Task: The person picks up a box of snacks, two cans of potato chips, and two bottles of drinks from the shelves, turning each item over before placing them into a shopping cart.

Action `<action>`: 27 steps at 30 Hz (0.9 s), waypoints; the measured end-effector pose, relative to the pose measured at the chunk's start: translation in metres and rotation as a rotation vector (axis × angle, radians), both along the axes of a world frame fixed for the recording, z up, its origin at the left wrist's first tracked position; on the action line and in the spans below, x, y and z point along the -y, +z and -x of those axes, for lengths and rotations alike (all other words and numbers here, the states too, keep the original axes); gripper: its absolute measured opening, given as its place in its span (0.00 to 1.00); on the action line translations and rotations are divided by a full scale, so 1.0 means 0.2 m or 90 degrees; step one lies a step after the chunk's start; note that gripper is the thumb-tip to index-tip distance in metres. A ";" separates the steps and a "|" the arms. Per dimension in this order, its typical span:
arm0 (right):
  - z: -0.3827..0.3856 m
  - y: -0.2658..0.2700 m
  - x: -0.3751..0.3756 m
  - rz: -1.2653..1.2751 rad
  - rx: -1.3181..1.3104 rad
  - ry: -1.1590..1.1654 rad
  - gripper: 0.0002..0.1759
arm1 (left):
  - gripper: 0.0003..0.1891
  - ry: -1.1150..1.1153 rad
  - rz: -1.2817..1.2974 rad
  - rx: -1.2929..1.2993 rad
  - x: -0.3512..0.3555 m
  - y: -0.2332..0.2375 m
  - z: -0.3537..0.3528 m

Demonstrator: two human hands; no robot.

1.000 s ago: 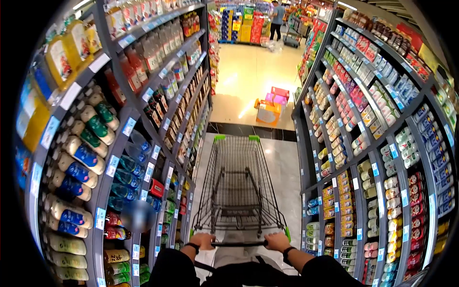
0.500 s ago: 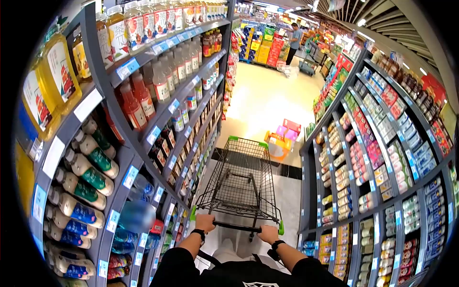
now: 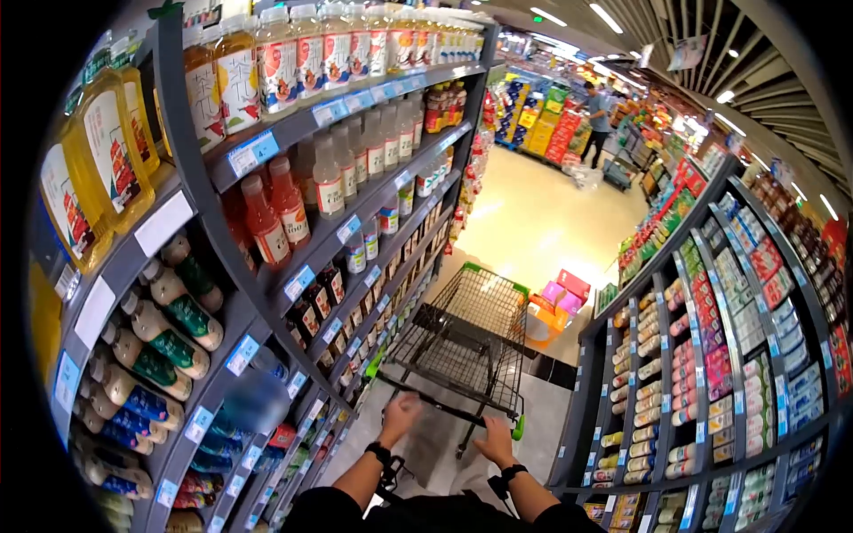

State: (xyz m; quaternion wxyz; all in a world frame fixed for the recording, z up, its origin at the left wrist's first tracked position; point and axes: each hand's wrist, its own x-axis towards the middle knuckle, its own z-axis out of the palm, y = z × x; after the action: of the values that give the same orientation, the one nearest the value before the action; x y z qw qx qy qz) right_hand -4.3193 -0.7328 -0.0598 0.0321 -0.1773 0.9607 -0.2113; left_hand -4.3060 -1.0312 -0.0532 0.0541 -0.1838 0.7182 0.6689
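A wire shopping cart (image 3: 462, 324) with green corner pieces stands in front of me, its basket bare inside, turned slightly to the right. My right hand (image 3: 495, 441) is at the right part of the cart's dark handle (image 3: 440, 404), fingers closed over it. My left hand (image 3: 402, 417) is just on my side of the handle's left part and looks apart from it; motion blurs its fingers. Dark bands are on both wrists.
Shelves of bottled drinks (image 3: 324, 182) rise close on the left. On the right, a long shelf (image 3: 649, 400) holds cans and cartons. Colourful boxes (image 3: 555, 306) lie on the floor past the cart. Farther off, a person (image 3: 596, 124) stands near stacked goods.
My left hand has come off the handle toward me, while my right hand stays on it. The view has swung left, and the cart now points more to the right.
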 end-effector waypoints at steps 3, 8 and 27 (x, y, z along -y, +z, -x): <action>0.16 -0.14 -0.06 0.019 0.019 0.027 0.40 | 0.05 0.204 -0.076 -0.233 0.03 0.24 0.22; 0.41 -0.13 -0.17 0.173 0.151 0.085 0.30 | 0.08 0.345 -0.184 -0.360 0.08 0.94 0.52; 0.82 -0.20 -0.45 0.225 0.213 0.361 0.29 | 0.44 -0.509 0.482 0.142 -0.57 0.15 0.40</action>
State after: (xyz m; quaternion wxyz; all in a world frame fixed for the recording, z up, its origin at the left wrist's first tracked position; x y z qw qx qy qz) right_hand -4.4835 -0.6426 -0.1002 0.2149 -0.4019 0.8036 -0.3828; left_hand -4.3866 -0.9171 -0.0239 0.3095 0.0263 0.9119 0.2683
